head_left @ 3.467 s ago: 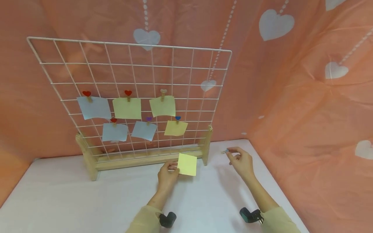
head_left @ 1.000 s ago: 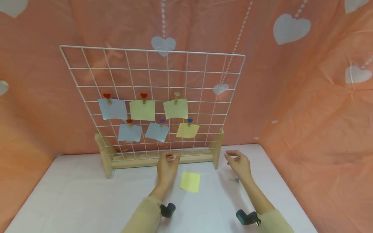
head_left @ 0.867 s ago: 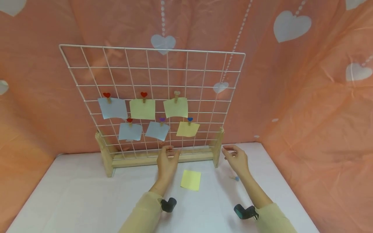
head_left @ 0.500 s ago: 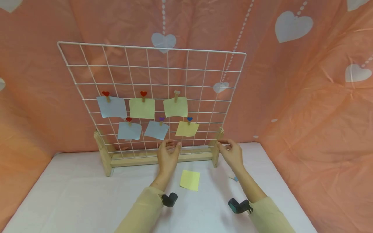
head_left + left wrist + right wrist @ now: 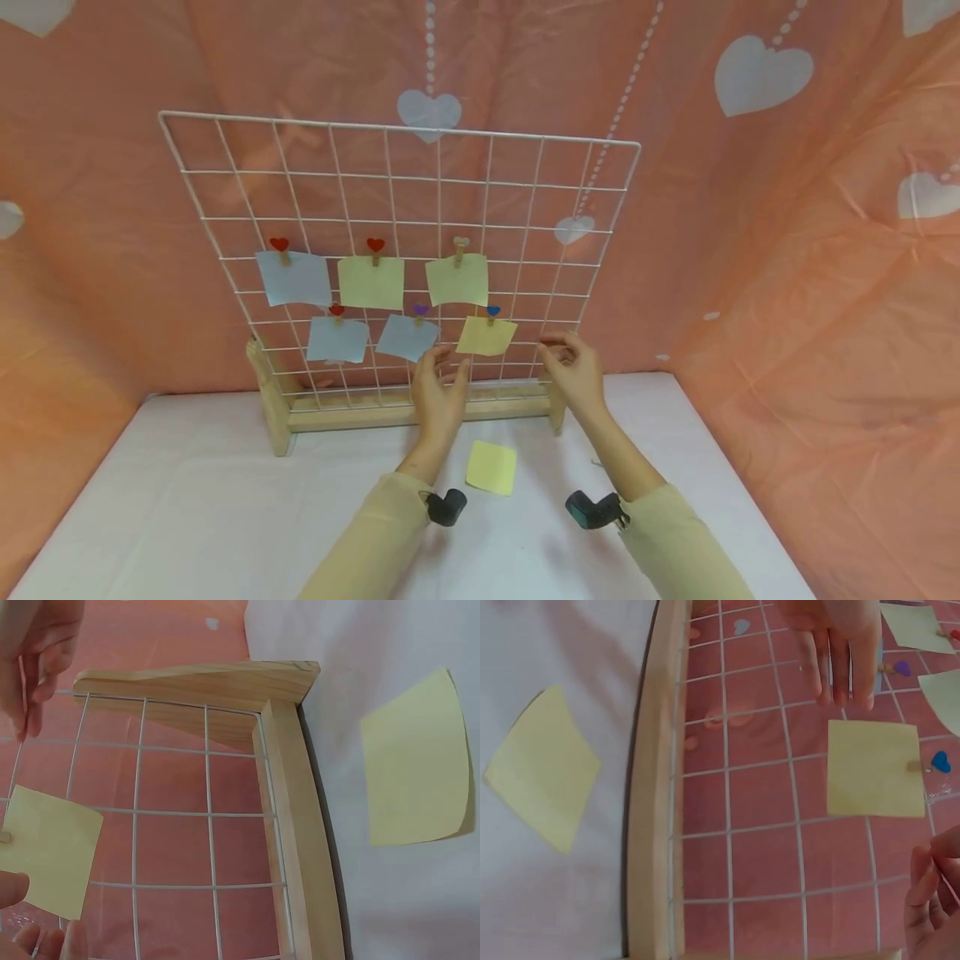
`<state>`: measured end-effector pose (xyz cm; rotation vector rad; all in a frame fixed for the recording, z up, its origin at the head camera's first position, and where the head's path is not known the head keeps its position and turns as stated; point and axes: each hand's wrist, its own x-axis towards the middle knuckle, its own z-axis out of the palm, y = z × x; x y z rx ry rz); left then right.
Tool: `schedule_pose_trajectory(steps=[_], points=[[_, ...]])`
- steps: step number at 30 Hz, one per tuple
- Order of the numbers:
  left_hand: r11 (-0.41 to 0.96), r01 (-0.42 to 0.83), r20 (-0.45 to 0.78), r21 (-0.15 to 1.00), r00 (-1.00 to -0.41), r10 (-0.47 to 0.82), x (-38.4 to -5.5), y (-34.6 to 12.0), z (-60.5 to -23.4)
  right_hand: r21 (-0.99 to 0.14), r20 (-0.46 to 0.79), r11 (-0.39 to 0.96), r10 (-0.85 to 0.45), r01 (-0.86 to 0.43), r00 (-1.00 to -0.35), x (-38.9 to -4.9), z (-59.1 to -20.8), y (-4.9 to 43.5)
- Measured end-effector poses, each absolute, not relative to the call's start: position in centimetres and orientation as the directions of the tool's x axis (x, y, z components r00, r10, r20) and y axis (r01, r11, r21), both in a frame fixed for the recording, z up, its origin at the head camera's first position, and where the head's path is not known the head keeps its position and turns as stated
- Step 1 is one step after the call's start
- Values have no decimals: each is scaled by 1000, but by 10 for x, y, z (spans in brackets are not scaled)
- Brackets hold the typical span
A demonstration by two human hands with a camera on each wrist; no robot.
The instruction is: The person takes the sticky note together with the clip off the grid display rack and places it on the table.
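Yellow note [image 5: 487, 337], fixed low on the grid [image 5: 487, 182] by a blue peg [image 5: 493, 310] at its top edge, presumably to hang without support. Close by on one side, left hand [image 5: 440, 396], thumb and fingers apart; on the other, right hand [image 5: 577, 375], loosely curled, seemingly empty.

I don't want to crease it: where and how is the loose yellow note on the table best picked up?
Probably by pinching the near edge of the note, coming from the side away from the wooden stand. In the left wrist view, that edge bows up off the table with shadow beneath, likely leaving room for a finger.
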<state>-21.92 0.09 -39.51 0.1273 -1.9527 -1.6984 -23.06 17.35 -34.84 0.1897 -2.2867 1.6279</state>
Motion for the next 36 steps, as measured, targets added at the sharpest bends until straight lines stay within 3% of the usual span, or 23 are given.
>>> schedule_pose_trajectory(steps=[7,13,26,36], points=[[262,276,365,925,-840,-402,-221,4,-394,-884,364,335,53,-327,-930,-221,-323,154],[298,244,350,923,-855,-382,-224,4,-394,-863,422,319,26,-392,-906,-242,-336,152],[333,337,448,881,-821,-354,-234,5,-388,-681,440,559,-203,-473,-875,-259,-324,138],[255,362,433,897,-836,-338,-236,9,-387,-598,399,656,-253,-460,-881,-263,-315,129]])
